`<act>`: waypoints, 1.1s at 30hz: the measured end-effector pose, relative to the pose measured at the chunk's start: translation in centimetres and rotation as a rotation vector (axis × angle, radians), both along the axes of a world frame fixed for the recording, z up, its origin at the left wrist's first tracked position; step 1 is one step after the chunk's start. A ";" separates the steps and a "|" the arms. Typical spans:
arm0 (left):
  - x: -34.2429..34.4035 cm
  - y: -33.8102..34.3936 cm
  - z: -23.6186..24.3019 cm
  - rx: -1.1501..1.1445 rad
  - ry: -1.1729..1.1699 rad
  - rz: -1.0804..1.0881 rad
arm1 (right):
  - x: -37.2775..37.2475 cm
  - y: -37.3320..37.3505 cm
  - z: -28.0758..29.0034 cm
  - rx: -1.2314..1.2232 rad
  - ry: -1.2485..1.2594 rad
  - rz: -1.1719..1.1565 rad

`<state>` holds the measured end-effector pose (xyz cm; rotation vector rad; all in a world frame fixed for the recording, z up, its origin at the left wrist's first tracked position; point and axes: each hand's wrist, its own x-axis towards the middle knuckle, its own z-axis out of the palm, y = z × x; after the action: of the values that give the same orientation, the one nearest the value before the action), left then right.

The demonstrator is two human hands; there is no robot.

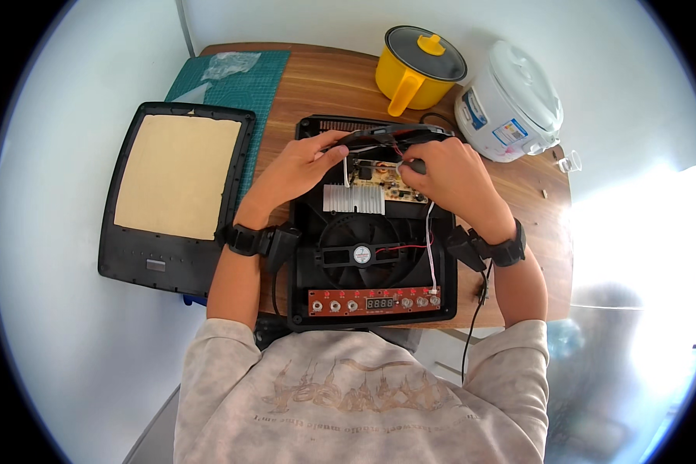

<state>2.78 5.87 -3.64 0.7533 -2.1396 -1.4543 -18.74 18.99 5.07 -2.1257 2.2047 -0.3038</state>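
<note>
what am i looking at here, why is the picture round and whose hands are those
There is no machine here, just a person working with bare hands. The one picture comes from a wide fisheye camera on their head looking down, hence the round, bent edges.

On the wooden table lies an opened black cooker base, with a fan, a ribbed metal heatsink and a red control board showing. Its lifted-off top panel lies to the left, partly on a green mat. Behind stand a yellow pot and a white rice cooker.

The left hand holds up a dark part at the base's far end. The right hand works beside it over a small circuit board; what its grip holds is hidden.
</note>
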 end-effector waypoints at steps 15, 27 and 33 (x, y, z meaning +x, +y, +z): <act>0.3 -0.3 -0.5 0.021 -0.029 -0.024 | 0.1 -0.9 1.9 -0.072 0.254 0.317; 0.5 -1.1 -1.8 0.050 -0.042 -0.054 | 3.9 -1.5 2.4 0.067 0.489 0.423; 0.3 -0.7 -1.3 0.024 -0.028 -0.054 | 4.2 -1.7 1.4 0.095 0.422 0.255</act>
<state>3.07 5.13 -4.90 0.7345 -2.1824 -1.5082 -14.49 17.31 6.51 -2.5669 2.0374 0.2845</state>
